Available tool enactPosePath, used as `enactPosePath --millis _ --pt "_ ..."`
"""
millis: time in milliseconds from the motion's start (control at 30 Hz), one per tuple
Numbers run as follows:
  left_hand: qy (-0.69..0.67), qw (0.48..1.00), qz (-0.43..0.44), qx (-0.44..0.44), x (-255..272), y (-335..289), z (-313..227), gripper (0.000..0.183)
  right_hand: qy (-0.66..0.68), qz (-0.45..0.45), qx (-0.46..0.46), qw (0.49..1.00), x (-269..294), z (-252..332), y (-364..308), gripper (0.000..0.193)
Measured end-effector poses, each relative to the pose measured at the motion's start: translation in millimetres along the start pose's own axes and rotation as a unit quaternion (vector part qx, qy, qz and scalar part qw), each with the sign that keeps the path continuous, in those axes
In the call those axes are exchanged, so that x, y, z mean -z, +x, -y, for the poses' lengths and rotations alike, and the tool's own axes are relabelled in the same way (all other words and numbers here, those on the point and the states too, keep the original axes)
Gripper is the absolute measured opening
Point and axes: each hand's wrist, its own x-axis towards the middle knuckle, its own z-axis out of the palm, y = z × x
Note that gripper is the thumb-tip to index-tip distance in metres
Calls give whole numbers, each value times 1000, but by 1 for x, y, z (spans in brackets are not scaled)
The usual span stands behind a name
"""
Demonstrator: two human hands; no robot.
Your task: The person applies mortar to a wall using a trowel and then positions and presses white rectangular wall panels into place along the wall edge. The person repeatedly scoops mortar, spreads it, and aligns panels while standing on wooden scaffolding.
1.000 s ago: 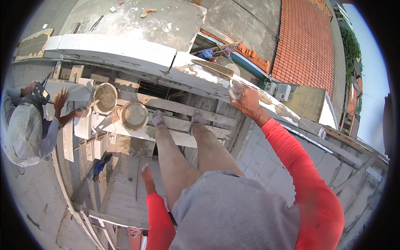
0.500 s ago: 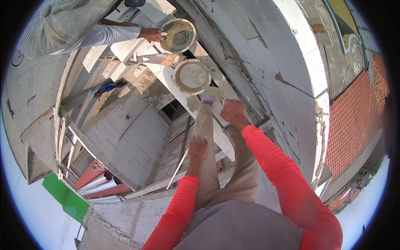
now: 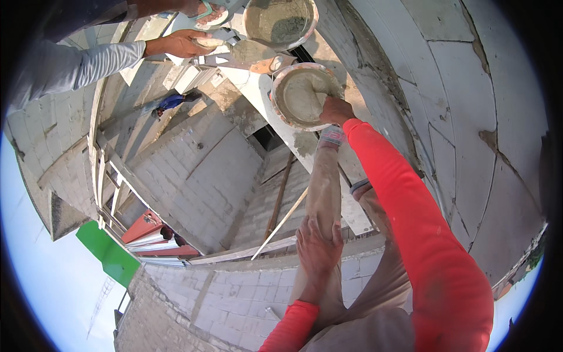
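My right hand (image 3: 336, 111) is closed around a trowel (image 3: 321, 97), whose blade dips into grey mortar (image 3: 298, 97) in a round bucket (image 3: 284, 117). The fingers hide most of its handle. Resting on my trousered leg (image 3: 326, 186), my left hand (image 3: 319, 243) has its fingers stretched out and holds nothing. The bucket stands on a pale plank (image 3: 296, 144), just beyond my foot. A co-worker's hand (image 3: 180, 44) at the upper left grips another trowel (image 3: 249, 51) beside a second mortar bucket (image 3: 312, 32).
A handsaw (image 3: 272, 64) with a wooden handle lies between the buckets. A block wall (image 3: 469, 88) rises on the right. To the left the drop opens onto a lower level, where a person in blue (image 3: 170, 102) is visible. A thin wooden stick (image 3: 281, 223) slants beside my leg.
My right hand has moved forward, taking the trowel into the near bucket's mortar. My left hand still rests on my leg. The co-worker's trowel has come out of the far bucket. The view has shifted.
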Motion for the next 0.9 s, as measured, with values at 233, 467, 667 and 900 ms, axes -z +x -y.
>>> enactPosePath --millis 233,467,667,900 --pt "20 1000 -20 -7 -3 -8 -3 65 145 -3 2 989 69 -41 -187 55" --pt "-38 994 -14 -106 -17 9 15 54 207 -191 68 957 117 -81 -466 55" --pt "24 959 51 -277 20 40 3 50 324 -350 -66 876 82 -139 -708 36" --pt "366 700 37 -612 47 60 -53 32 405 -528 -285 690 2 -140 -923 30"
